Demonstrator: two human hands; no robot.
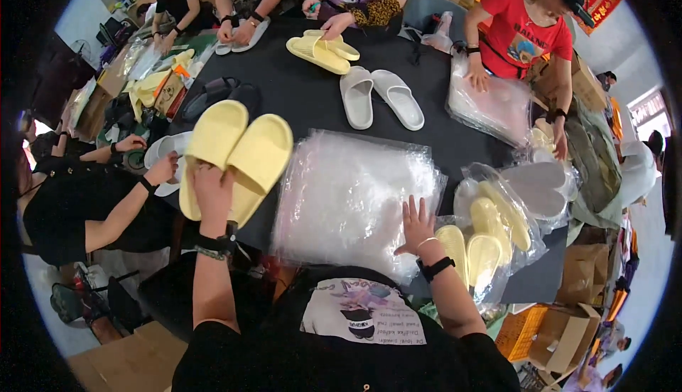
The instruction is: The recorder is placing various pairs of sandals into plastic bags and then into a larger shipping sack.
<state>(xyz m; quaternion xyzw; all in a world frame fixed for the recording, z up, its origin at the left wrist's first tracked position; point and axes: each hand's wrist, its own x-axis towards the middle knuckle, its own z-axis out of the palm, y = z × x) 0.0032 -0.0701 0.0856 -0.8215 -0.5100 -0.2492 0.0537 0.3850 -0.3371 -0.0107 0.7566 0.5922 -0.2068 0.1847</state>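
Note:
A pair of pale yellow slide slippers (260, 147) is gripped by my left hand (213, 192), fingers tucked into the foot openings, over the left part of the black table (298, 101). My right hand (419, 227) lies with fingers spread on the right side of a stack of clear plastic bags (348, 186), and nothing is held in it. Just right of that hand are yellow slippers in clear bags (485, 232), with whitish bagged slippers (536, 187) behind them.
Pale grey slippers (357, 99) and dark slippers (213, 96) stand farther back. Co-workers sit or stand around the table; one at the right touches another bag stack (497, 111), and one at the left handles white slippers. An orange crate (522, 331) and cardboard boxes (568, 339) are at lower right.

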